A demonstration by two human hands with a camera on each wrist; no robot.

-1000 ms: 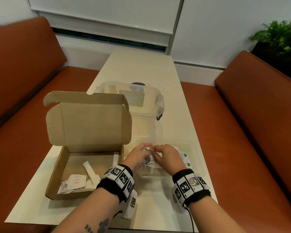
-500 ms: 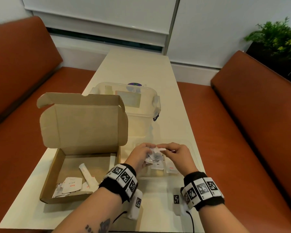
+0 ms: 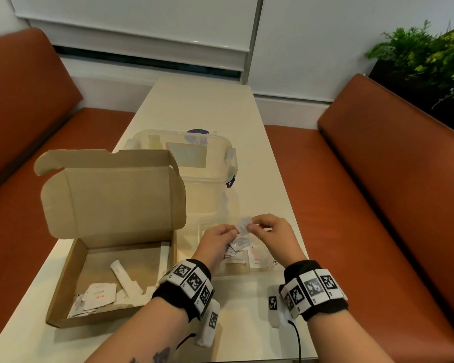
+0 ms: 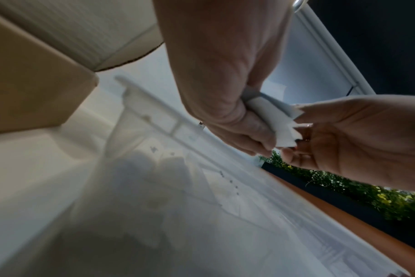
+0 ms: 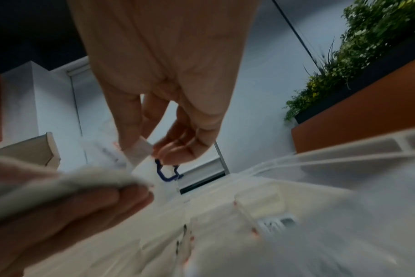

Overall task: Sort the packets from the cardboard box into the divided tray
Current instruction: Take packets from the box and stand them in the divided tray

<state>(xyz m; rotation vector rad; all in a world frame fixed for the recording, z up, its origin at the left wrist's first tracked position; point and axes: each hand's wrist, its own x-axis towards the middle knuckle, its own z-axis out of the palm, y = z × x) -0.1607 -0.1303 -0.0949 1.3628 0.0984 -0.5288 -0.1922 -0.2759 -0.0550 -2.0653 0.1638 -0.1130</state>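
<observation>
Both hands raised just above the clear divided tray (image 3: pixel 203 229), right hand (image 3: pixel 273 235) pinching a small white packet (image 3: pixel 243 225), left hand (image 3: pixel 216 241) gripping a bunch of packets (image 3: pixel 237 246), more packets (image 3: pixel 98 297) lay in the open cardboard box (image 3: pixel 63 292) to the left.

black wristbands (image 3: pixel 184 289) w/ b&w marker tags, forearm tattoo (image 3: pixel 160 356)

right hand (image 5: pixel 168 105) hanging over the clear divided tray (image 5: pixel 344 159), thumb and fingertips (image 5: pixel 130 138) pinching 1 small white packet (image 5: pixel 140 151) | left hand (image 5: pixel 59 206) lying blurred at lower left, gripping pale packets (image 5: pixel 66 180) | blue latch (image 5: pixel 166 173) showing behind | green plant (image 5: pixel 367 46) standing at upper right
</observation>
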